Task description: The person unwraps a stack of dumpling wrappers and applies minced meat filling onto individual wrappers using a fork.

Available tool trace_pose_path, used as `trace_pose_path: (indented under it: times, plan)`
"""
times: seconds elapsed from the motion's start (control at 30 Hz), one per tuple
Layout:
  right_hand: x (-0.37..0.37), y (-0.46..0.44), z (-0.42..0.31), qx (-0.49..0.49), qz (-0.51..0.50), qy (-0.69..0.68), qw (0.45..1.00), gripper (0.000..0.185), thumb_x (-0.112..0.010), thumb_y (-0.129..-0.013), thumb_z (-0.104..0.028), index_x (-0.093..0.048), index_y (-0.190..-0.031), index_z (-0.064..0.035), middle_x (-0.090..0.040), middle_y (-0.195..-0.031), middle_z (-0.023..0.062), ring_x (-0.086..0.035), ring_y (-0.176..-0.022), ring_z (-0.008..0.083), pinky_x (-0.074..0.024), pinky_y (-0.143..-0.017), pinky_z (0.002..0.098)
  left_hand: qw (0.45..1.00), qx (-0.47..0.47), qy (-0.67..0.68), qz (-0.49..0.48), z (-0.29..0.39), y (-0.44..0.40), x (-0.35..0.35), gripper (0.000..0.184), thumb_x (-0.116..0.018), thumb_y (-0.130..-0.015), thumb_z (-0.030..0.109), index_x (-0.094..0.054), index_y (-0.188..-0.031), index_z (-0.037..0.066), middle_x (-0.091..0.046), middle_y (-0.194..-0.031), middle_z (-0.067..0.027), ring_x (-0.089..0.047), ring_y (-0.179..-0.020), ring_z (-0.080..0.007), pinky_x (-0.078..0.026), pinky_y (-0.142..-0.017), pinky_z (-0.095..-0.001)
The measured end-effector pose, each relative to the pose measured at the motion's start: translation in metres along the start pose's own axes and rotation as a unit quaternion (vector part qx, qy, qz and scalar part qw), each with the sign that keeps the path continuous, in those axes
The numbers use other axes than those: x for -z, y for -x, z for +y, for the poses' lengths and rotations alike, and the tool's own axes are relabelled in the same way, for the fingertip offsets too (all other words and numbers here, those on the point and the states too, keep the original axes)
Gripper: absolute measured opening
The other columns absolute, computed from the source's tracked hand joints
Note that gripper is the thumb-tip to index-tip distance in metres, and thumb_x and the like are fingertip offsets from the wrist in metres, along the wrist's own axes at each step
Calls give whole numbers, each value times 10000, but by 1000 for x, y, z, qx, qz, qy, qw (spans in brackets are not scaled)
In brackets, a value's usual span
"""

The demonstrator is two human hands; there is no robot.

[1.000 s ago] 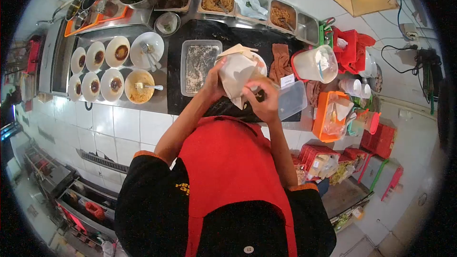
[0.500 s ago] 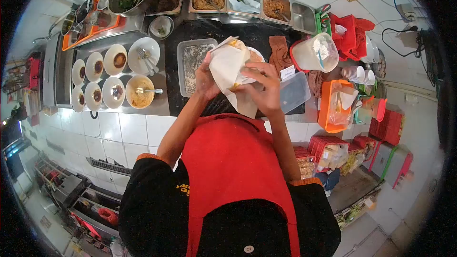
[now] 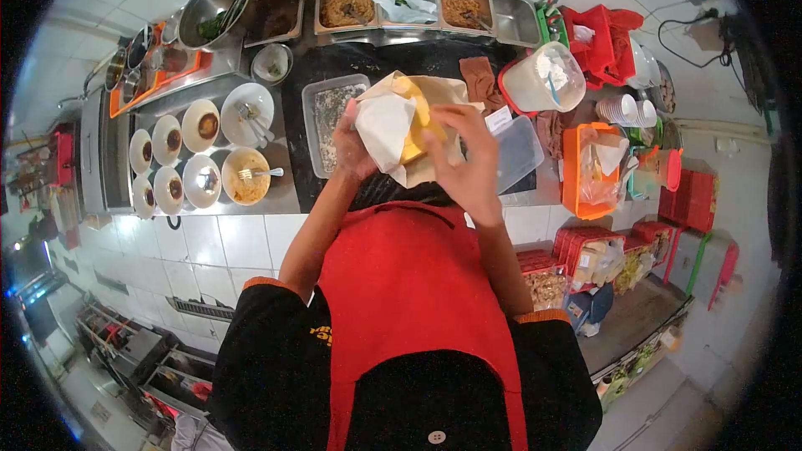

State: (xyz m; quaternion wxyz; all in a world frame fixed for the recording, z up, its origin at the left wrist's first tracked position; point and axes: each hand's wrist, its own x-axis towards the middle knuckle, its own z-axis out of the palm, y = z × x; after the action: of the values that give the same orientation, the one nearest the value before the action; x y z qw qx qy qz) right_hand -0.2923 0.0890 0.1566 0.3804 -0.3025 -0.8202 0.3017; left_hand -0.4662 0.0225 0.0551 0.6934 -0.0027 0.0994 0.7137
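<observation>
My left hand (image 3: 352,144) grips the left side of an opened paper wrapper (image 3: 385,129), held above the black worktop (image 3: 309,58). Yellow pieces (image 3: 415,121) lie inside the paper, partly under a white flap. At its right side is my right hand (image 3: 466,154), with fingers apart and fingertips close to the yellow pieces; whether they touch is hard to see. Just left of the paper sits a clear tray with whitish powder (image 3: 327,121). A clear lid (image 3: 518,157) lies to the right of my right hand.
Several bowls with dark sauce (image 3: 201,124) stand at the left, beside a bowl with a fork (image 3: 245,188). Metal food pans (image 3: 344,10) line the back. To the right are a tub of white powder (image 3: 547,79), a brown cloth (image 3: 479,82) and an orange basket (image 3: 571,175).
The wrapper has been spread wider, and the yellow pieces now show. My right hand has come off the paper and its fingers have parted. The whole view has shifted slightly.
</observation>
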Motion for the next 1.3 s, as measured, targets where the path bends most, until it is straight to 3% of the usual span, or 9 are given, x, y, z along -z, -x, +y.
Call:
trace_pose_path:
  times: [0.13,0.2,0.33,0.63,0.8,0.9,1.03,1.2,1.3]
  plan:
    - [-9,11,19,-74,8,64,995,334,-738,-844,-164,-629,-1114,-1,-610,-1014,148,-623,-916,236,-503,-786,334,999,-3,-25,25,-7,0,-6,725,-360,-973,592,-400,-1428,28,-521,-1383,-183,-543,-1233,-361,-421,-1062,-505]
    - [-5,16,25,-159,-32,-70,984,385,-774,-817,-202,-632,-1109,6,-606,-1004,138,-625,-917,231,-506,-800,331,997,-6,-52,64,-10,-3,-9,748,-328,-968,614,-420,-1413,19,-543,-1352,-190,-561,-1209,-361,-436,-1046,-508]
    - [-4,26,47,-182,-43,-38,982,432,-807,-784,-225,-636,-1108,5,-599,-1010,123,-626,-908,224,-508,-786,321,986,-12,-102,128,-23,-9,-8,774,-265,-965,632,-451,-1385,9,-571,-1311,-195,-584,-1177,-360,-454,-1027,-509]
    - [3,37,50,-169,-51,132,975,602,-861,-706,-277,-603,-1183,-18,-575,-1110,148,-578,-1066,277,-459,-919,382,985,-40,-117,116,-44,-19,-2,708,-265,-982,564,-465,-1374,10,-572,-1313,-190,-581,-1178,-354,-438,-1043,-486]
    - [23,24,72,-251,-128,-125,951,698,-889,-681,-344,-577,-1201,2,-556,-1161,155,-564,-1103,279,-454,-958,372,990,-4,-97,107,-51,-28,4,681,-277,-991,541,-457,-1385,15,-559,-1332,-187,-565,-1197,-351,-434,-1043,-481]
    - [17,28,90,-220,-111,-37,969,715,-899,-667,-360,-579,-1193,3,-555,-1161,156,-560,-1107,267,-455,-965,363,990,-2,-85,113,-57,-34,10,660,-280,-997,527,-450,-1396,29,-548,-1349,-181,-555,-1210,-352,-431,-1043,-489]
    - [21,19,90,-239,-101,-50,965,699,-907,-654,-336,-589,-1192,-23,-556,-1141,147,-561,-1094,252,-455,-967,357,990,-33,-98,94,-65,-42,17,665,-301,-990,539,-388,-1452,69,-490,-1419,-166,-510,-1266,-359,-396,-1086,-495]
    - [37,20,53,-117,39,23,992,589,-887,-671,-224,-606,-1158,-48,-564,-1045,106,-572,-965,221,-474,-869,339,996,-37,-62,54,-59,-45,20,695,-378,-977,557,-343,-1477,76,-439,-1463,-159,-465,-1311,-356,-367,-1108,-511]
    - [31,29,36,-192,39,-54,979,552,-874,-679,-193,-608,-1133,-24,-568,-1023,103,-572,-934,229,-471,-841,346,998,-44,-39,29,-55,-43,23,748,-438,-947,595,-338,-1479,78,-433,-1468,-156,-459,-1315,-358,-361,-1110,-521]
